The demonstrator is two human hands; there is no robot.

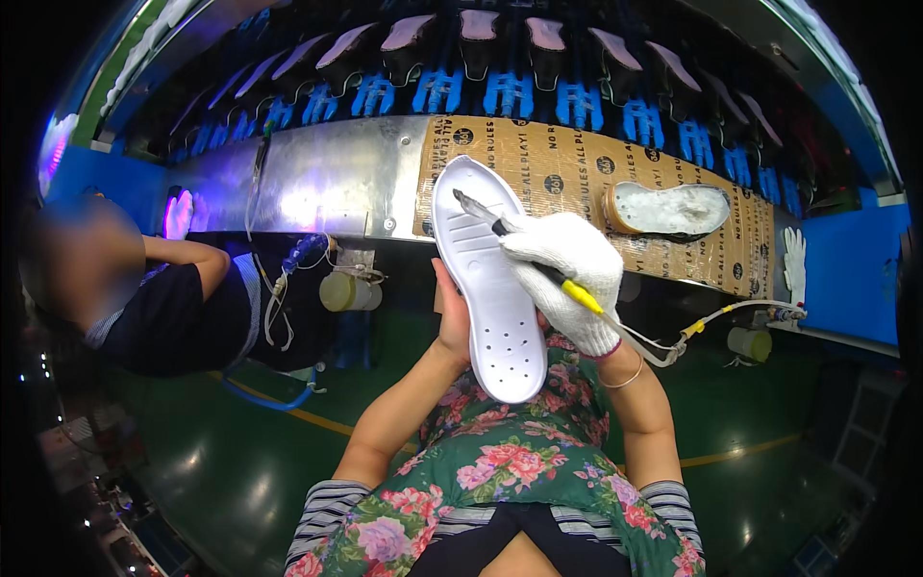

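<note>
My bare left hand [454,322] grips a white shoe sole [495,308] along its left edge, in front of my body. The sole is tilted, its inner face up, with ribs at the far end and small holes at the near end. In a white knitted glove, my right hand [574,274] holds a brush [581,296] with a black and yellow handle joined to a thin tube. The brush tip [471,204] is over the ribbed end; whether it touches the sole I cannot tell. My left fingers are partly hidden beneath the sole.
A metal bench [317,188] partly covered by printed cardboard [567,163] runs ahead. On it lies a sole-shaped piece [670,209] smeared white. Shoe-shaped forms [479,43] stand behind, over blue holders [508,94]. A co-worker [173,298] is at left; a white glove [794,264] lies at right.
</note>
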